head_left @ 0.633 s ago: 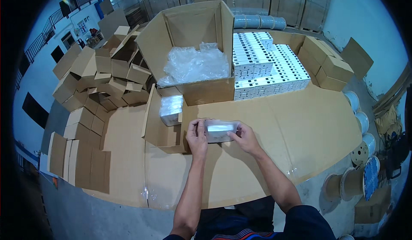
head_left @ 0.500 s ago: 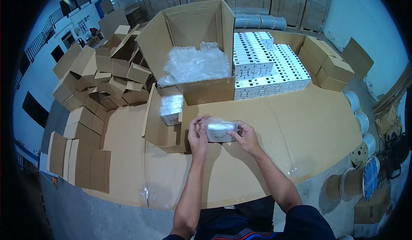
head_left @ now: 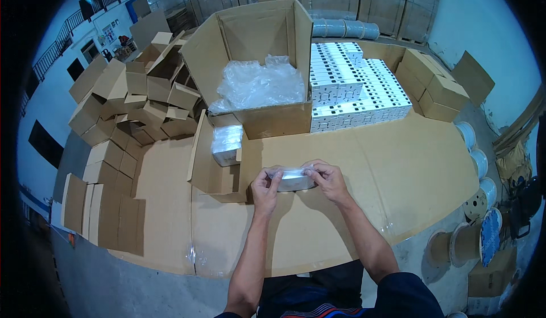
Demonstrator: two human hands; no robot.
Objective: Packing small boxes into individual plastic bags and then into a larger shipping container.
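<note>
Both my hands hold a small white box wrapped in clear plastic just above the cardboard-covered table. My left hand grips its left end and my right hand pinches its right end. To the left of my hands lies a small open carton with several plastic-wrapped white boxes stacked in it. Behind stands a large open cardboard box lined with a crumpled clear plastic bag.
A block of several white printed boxes is stacked at the back right of the table. Folded brown cartons pile up on the left, closed ones at the far right. Cable spools stand on the floor to the right.
My hands have shifted slightly on the wrapped box, turning it a little; it stays at the same spot over the table.
</note>
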